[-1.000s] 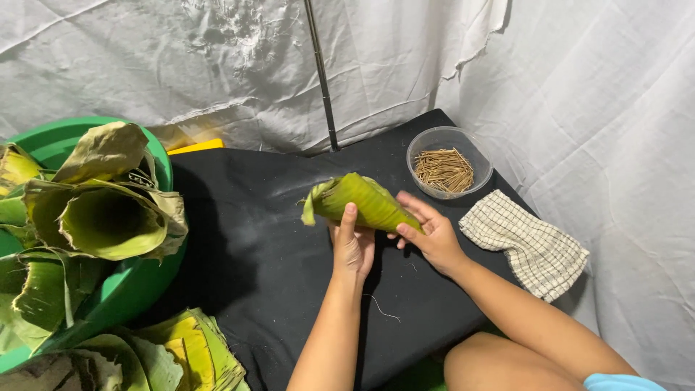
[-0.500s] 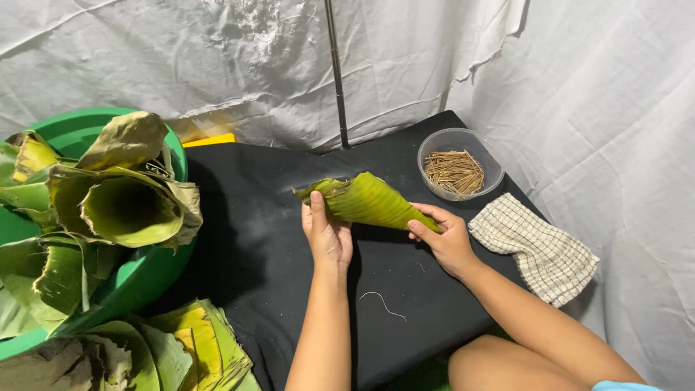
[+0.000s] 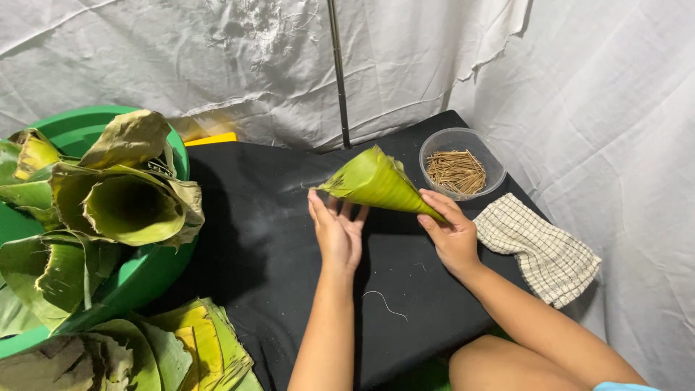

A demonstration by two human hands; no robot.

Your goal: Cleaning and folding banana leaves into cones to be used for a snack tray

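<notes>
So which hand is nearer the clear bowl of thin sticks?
Right. The right hand pinches the leaf cone at its tip, just below the bowl of sticks; the left hand supports the cone's wide end, farther away.

Left hand (image 3: 339, 233) flat, fingers (image 3: 317, 210) spread upward; right hand (image 3: 450, 233) pinched shut, forearms extended.

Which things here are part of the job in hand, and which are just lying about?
In hand:
leaf cone, held by left hand and right hand
bowl of sticks
rolled leaves in the green tub
flat leaves

Lying about:
checked cloth
loose thread
white sheet
pole
</notes>
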